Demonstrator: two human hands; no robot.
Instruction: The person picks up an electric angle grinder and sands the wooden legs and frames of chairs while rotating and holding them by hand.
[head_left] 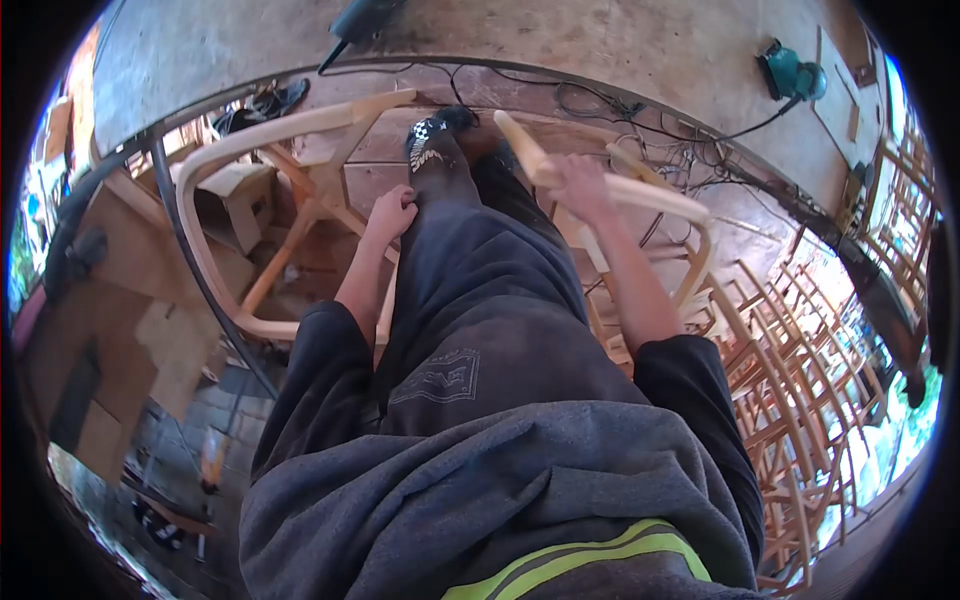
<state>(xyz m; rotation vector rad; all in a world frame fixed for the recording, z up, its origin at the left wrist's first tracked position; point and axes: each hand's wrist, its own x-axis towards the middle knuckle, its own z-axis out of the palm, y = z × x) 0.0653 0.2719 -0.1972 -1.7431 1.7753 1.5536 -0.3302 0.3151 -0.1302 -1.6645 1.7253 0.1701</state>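
My right hand (582,188) is closed round a pale curved wooden rail (660,197) of a chair frame on the right of my legs. My left hand (393,212) rests by my left knee with its fingers curled; whether anything is in them is too small to make out. Left of my legs stands another wooden chair frame (190,220), its curved rail reaching up toward my feet. My dark trousers (490,260) lie between the two frames.
A workbench (560,40) runs across the top, bearing a green power tool (793,75) and a dark tool (362,22). Cables (610,112) trail below its edge. Many chair frames (790,370) are stacked at the right. A cardboard box (232,205) sits behind the left frame.
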